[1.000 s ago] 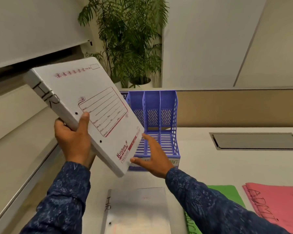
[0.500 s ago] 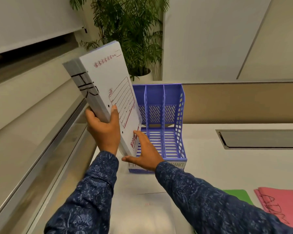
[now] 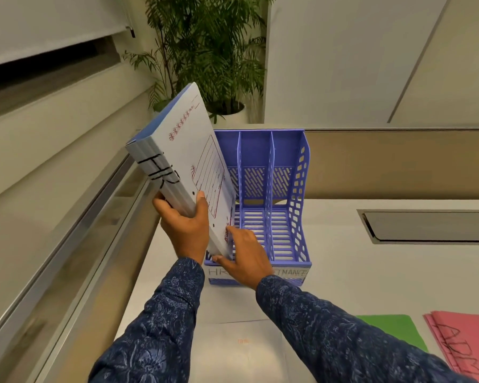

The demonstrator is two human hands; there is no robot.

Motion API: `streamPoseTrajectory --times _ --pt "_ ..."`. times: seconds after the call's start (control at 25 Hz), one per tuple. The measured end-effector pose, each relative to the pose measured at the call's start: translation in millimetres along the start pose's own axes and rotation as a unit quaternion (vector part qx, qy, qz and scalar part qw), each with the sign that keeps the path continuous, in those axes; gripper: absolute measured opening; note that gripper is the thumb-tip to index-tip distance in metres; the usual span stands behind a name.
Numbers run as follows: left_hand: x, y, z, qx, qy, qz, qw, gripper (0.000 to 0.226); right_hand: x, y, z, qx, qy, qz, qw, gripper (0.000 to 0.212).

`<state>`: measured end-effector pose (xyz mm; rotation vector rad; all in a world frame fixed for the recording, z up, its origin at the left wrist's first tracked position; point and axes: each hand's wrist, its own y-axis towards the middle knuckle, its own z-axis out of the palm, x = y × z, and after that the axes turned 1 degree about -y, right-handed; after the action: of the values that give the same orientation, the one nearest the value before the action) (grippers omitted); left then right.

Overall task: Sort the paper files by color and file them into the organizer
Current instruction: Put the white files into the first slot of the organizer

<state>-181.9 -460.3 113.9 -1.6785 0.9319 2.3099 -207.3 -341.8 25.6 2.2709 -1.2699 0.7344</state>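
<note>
White HR file (image 3: 188, 161) went from tilted to near-upright, its corner entering the organizer's (image 3: 302, 189) left slot. Left hand (image 3: 187, 233) gripped the spine; right hand (image 3: 248, 258), fingers spread, guided the corner. Filing nearly done.

White file (image 3: 188, 150), gripped by left hand (image 3: 187, 230), touched by right hand (image 3: 246, 258), tilts at purple organizer (image 3: 302, 194)

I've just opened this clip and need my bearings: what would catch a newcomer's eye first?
The white file marked HR stands out, tilted at centre left with its lower corner at the leftmost slot of the blue organizer on the desk. The left hand grips its spine edge, and the right hand touches its lower corner. At the lower right lie a green file and pink files.
</note>
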Motion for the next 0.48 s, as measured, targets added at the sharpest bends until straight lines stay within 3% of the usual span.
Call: streamPoseTrajectory --times 0.48 --pt "25 -33 -47 0.114 0.092 -0.061 0.987 0.068 1 -34 -15 -0.019 -0.009 0.006 1.0 0.079"
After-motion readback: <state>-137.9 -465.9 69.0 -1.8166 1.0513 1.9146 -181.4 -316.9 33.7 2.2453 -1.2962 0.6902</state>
